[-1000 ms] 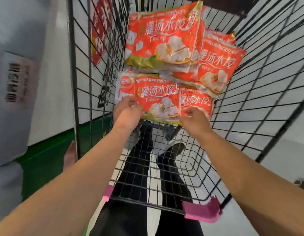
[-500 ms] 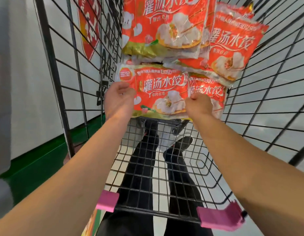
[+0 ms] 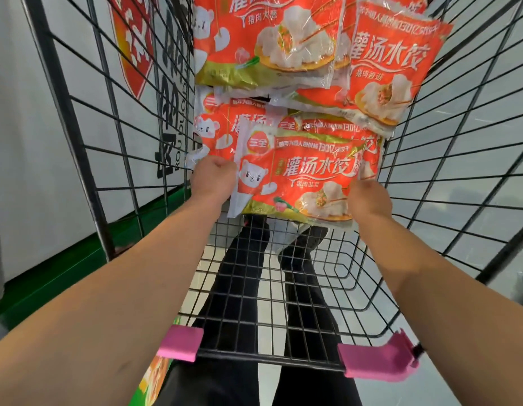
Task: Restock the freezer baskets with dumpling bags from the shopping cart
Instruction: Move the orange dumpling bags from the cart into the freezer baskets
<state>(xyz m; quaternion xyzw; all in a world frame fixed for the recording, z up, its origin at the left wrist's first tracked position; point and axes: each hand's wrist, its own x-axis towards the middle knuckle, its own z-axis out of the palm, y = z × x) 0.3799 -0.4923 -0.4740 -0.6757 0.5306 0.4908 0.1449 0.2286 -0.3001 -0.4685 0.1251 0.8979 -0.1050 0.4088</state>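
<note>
Left hand (image 3: 215, 178) and right hand (image 3: 370, 197) pinch the side edges of the nearest dumpling bag (image 3: 298, 177), probably slick, crinkly and lumpy-stiff, above the shopping cart (image 3: 283, 288) floor.

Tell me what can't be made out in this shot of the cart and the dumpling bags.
- Head view: the freezer baskets are out of frame.
- Fingers of the left hand and right hand are hidden behind the near orange plastic dumpling bag.
- The top bag is cut by the upper edge.
- The bag count is unclear, since they overlap in the black wire shopping cart.
</note>
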